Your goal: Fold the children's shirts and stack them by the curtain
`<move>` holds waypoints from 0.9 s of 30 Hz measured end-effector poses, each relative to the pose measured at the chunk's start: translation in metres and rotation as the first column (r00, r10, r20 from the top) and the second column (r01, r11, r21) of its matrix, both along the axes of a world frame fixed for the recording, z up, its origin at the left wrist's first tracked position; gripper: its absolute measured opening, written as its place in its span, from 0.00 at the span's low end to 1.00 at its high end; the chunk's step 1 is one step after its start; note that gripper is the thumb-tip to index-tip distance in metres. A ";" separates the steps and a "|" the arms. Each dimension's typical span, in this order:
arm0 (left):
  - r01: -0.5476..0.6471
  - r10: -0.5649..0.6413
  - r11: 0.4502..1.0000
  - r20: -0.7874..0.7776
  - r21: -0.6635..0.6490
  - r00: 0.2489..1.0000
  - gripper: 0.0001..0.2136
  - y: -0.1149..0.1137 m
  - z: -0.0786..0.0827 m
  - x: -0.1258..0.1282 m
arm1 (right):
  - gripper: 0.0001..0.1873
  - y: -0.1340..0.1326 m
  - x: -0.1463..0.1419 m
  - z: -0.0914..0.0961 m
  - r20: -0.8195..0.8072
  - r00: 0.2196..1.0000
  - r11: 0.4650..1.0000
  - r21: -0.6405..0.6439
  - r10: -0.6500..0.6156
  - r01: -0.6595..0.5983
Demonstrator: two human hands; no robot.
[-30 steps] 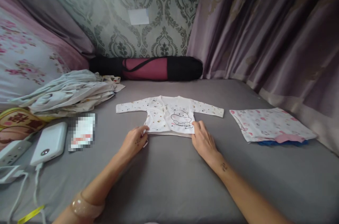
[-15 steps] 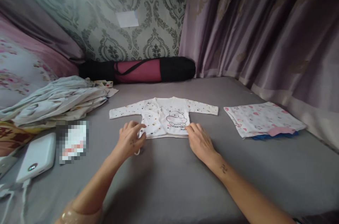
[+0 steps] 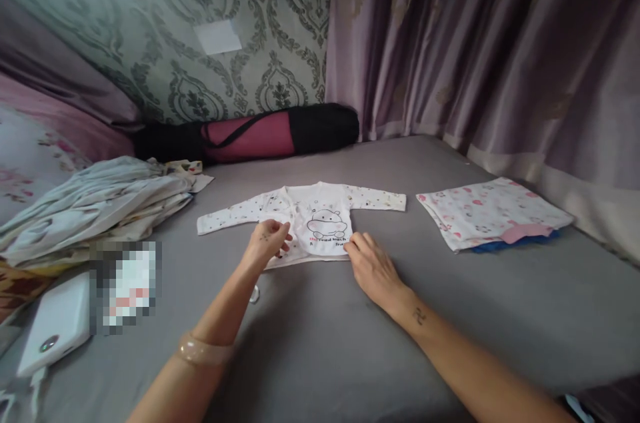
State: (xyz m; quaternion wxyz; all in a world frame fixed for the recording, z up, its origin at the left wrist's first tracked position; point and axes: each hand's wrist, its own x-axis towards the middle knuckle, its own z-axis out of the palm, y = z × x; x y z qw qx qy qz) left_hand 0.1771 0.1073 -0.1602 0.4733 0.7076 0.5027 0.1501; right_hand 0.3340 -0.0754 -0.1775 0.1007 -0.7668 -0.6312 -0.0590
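Note:
A small white long-sleeved baby shirt [image 3: 320, 199] lies spread flat on the grey sheet, a cartoon animal and lettering printed on its front. Its sleeves stretch out to both sides. My right hand [image 3: 373, 266] pinches the shirt's lower right corner between thumb and fingers. Over the shirt's lower left part is my left hand [image 3: 270, 239], its fingers bent and thumb apart from them, with nothing visible in it. This hand hides part of the shirt's dotted panel. A small white ring-like thing [image 3: 255, 294] shows beside my left forearm.
To the right lies a folded white-and-pink printed cloth [image 3: 493, 213] with blue fabric beneath. Heaped cloths [image 3: 120, 193] are at the left, near a white power bank [image 3: 57, 316] with a cable and a blurred-out item [image 3: 130, 286]. A black-and-maroon long bag [image 3: 250, 135] lies along the wall.
My left hand has moved from the shirt's lower left edge up and inward over its front. My right hand stays at the lower right corner. The view has shifted slightly.

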 end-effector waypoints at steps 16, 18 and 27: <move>0.016 -0.017 0.999 -0.008 -0.042 1.000 0.09 0.007 -0.011 -0.007 | 0.16 0.001 -0.003 -0.001 0.026 0.996 0.996 -0.029 -0.089 0.090; 0.019 -0.020 0.999 -0.048 -0.029 0.999 0.08 0.008 -0.016 -0.007 | 0.15 0.002 -0.003 0.000 0.032 0.997 0.995 -0.057 -0.075 0.077; 0.146 -0.006 0.916 -0.351 0.373 0.936 0.09 0.000 -0.008 -0.009 | 0.09 -0.012 0.022 0.020 -0.348 0.938 0.982 -0.171 0.009 -0.073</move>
